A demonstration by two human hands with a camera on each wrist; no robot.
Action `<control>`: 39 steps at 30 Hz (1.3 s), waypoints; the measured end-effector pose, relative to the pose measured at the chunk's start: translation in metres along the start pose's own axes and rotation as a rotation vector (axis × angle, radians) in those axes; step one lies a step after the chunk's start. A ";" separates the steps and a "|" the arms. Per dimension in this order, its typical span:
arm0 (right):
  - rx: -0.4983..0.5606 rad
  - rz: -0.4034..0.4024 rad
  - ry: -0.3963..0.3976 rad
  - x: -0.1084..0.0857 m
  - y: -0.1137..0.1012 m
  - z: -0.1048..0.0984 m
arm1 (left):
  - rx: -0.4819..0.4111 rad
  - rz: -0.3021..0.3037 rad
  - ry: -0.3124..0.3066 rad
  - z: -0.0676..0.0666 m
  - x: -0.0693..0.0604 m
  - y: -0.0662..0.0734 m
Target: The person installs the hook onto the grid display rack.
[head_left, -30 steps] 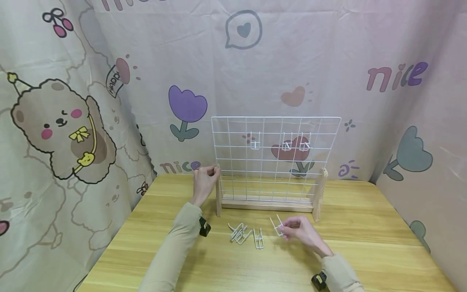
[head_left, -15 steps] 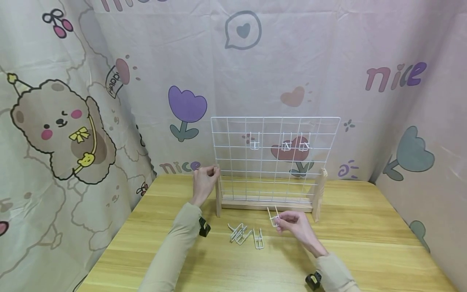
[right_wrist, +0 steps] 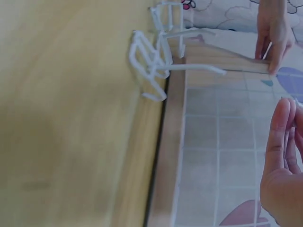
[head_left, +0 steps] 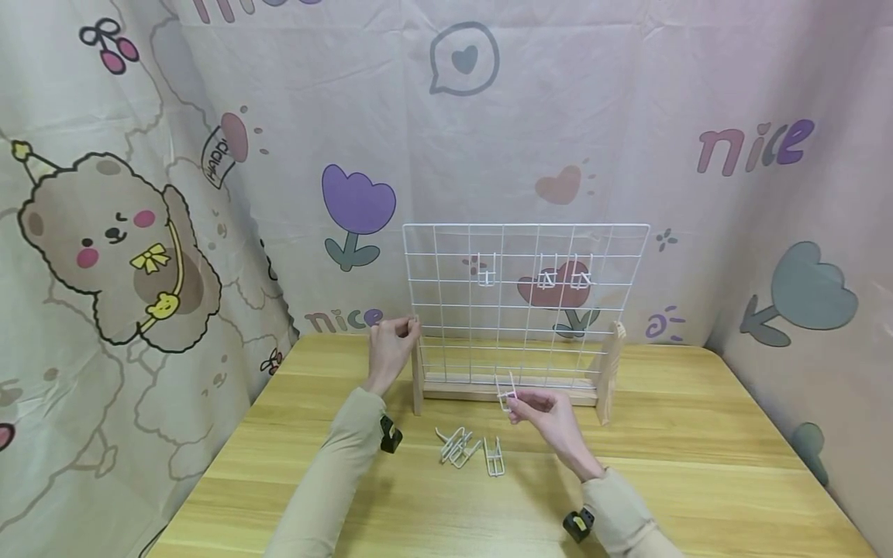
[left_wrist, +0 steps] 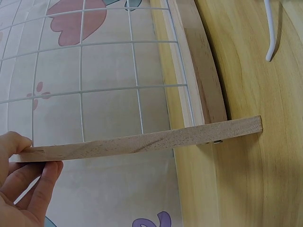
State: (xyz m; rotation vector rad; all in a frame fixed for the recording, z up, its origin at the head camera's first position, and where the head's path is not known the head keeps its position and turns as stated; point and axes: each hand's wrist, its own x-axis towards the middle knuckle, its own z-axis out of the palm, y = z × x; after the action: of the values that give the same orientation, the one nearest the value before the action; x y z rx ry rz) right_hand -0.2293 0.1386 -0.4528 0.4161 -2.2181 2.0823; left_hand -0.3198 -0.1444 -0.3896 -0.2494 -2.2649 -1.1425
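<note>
A white wire grid [head_left: 526, 306] stands upright in a wooden stand [head_left: 610, 372]. My left hand [head_left: 392, 353] grips the top of the stand's left post; in the left wrist view, thumb and fingers of that hand [left_wrist: 28, 184] lie on either side of the wooden post [left_wrist: 142, 142]. In front of the grid's lower part, my right hand [head_left: 551, 422] pinches a white wire hook [head_left: 504, 400], prongs up. The right wrist view shows that hand [right_wrist: 284, 161] with its fingertips together, the hook mostly out of sight. Three hooks [head_left: 486, 277] hang on the grid's upper part.
Several loose white hooks [head_left: 456, 447] lie on the wooden table [head_left: 432, 511] in front of the stand, one [head_left: 494, 457] a little apart on the right. Behind the table hangs a printed curtain [head_left: 279, 77].
My right hand has moved left and up with the hook, from the table in front of the stand to the grid's lower edge. My left hand has stayed on the post.
</note>
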 end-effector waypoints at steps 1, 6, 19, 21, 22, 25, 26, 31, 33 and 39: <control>0.004 0.002 0.010 0.001 -0.002 0.002 | 0.002 0.002 0.002 0.000 0.000 0.000; 0.048 0.001 0.063 0.010 -0.015 0.011 | -0.002 0.006 0.004 0.000 0.001 -0.001; 0.137 -0.069 0.098 0.037 -0.050 0.027 | -0.001 0.002 -0.004 0.000 0.001 -0.001; 0.138 -0.088 0.103 0.041 -0.056 0.029 | 0.001 -0.003 -0.008 0.000 0.001 -0.001; 0.138 -0.099 0.106 0.044 -0.058 0.030 | 0.002 -0.004 -0.009 0.000 0.001 -0.001; 0.138 -0.145 0.109 0.051 -0.066 0.034 | 0.005 -0.007 -0.011 0.000 0.001 -0.002; 0.139 -0.159 0.108 0.053 -0.069 0.035 | 0.005 -0.007 -0.011 0.000 0.001 -0.002; 0.181 -0.185 0.103 0.064 -0.079 0.045 | 0.021 -0.002 -0.007 0.000 0.002 -0.001; 0.213 -0.179 0.103 0.067 -0.083 0.050 | 0.028 0.001 -0.004 0.000 0.002 -0.002; 0.315 -0.147 0.108 0.078 -0.092 0.061 | 0.022 -0.010 -0.014 0.000 0.002 -0.002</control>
State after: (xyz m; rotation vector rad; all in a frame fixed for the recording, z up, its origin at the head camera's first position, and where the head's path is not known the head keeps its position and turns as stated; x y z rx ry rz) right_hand -0.2741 0.0621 -0.3499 0.4582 -1.7478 2.3156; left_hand -0.3218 -0.1457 -0.3897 -0.2379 -2.2919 -1.1231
